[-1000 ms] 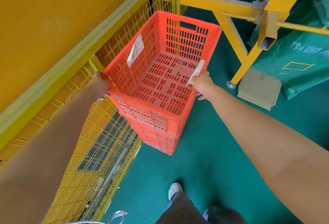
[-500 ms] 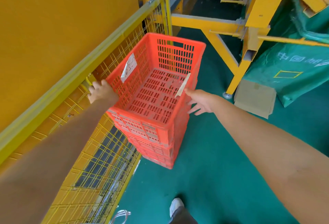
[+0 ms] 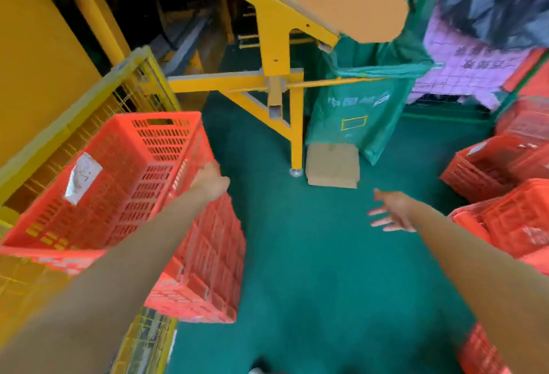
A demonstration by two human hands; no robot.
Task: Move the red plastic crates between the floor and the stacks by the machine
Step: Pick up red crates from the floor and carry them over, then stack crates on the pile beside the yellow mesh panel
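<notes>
A stack of red plastic crates [image 3: 196, 269] stands on the green floor at the left, against the yellow mesh fence. The top crate [image 3: 124, 177] is empty and has a white label on its inner left wall. My left arm reaches across it, and my left hand [image 3: 211, 181] is at its right rim with fingers loosely bent; motion blur hides whether it touches. My right hand [image 3: 391, 211] hangs in the air over the floor, fingers spread, holding nothing. More red crates [image 3: 505, 219] are piled at the right edge.
A yellow machine frame [image 3: 276, 76] with a slanted chute stands ahead. A green sack [image 3: 359, 112] hangs beside it, with a cardboard box [image 3: 332, 166] on the floor at its foot. The yellow mesh fence [image 3: 89, 118] runs along the left. Purple covered goods [image 3: 463, 65] sit far right.
Both hands have let go of the top crate. The view has swung right; my left arm now crosses over the crate and my right hand has moved out toward the crates at the right.
</notes>
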